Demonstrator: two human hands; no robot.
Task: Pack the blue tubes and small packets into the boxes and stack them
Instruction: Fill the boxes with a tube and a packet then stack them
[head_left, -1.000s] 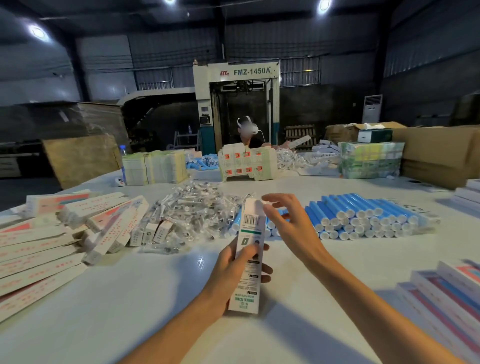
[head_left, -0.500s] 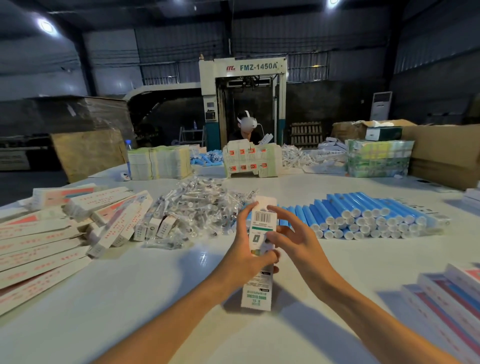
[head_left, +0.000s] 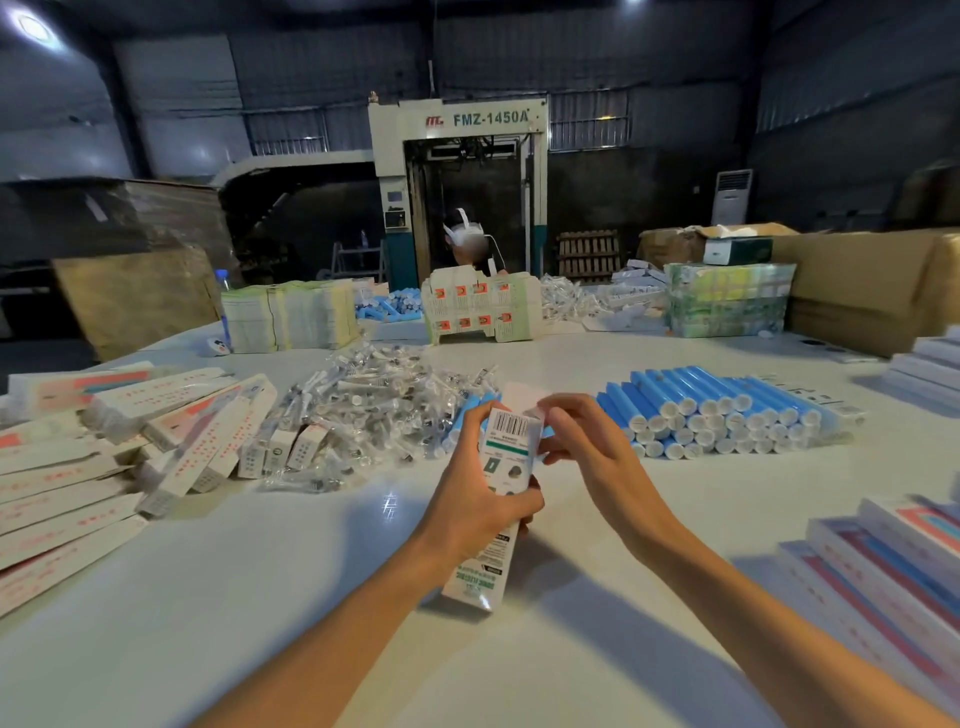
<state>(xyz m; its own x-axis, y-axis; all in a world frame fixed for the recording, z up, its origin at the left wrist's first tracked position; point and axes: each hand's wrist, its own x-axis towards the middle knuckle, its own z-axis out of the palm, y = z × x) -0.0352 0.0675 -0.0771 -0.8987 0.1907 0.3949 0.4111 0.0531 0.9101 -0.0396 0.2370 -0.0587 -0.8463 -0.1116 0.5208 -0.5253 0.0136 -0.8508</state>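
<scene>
My left hand (head_left: 480, 499) grips a long white box (head_left: 506, 447) with a barcode near its top; the box stands tilted on the white table (head_left: 311, 597), top leaning away from me. My right hand (head_left: 587, 441) pinches the box's open top flap. Behind the box lies a stack of blue tubes (head_left: 717, 415) with white caps, to the right. A heap of small clear packets (head_left: 374, 410) sits to the left of it. Whether anything is inside the box is hidden.
Flat and folded white boxes (head_left: 78, 467) lie spread at the left. Finished boxes (head_left: 893, 561) are stacked at the right edge. Across the table a person sits behind more cartons (head_left: 480, 306), paper stacks (head_left: 291, 317) and brown cardboard boxes (head_left: 857, 280).
My right hand came onto the top of the box and now pinches its flap. My left hand slid higher up the box, which tilted further away.
</scene>
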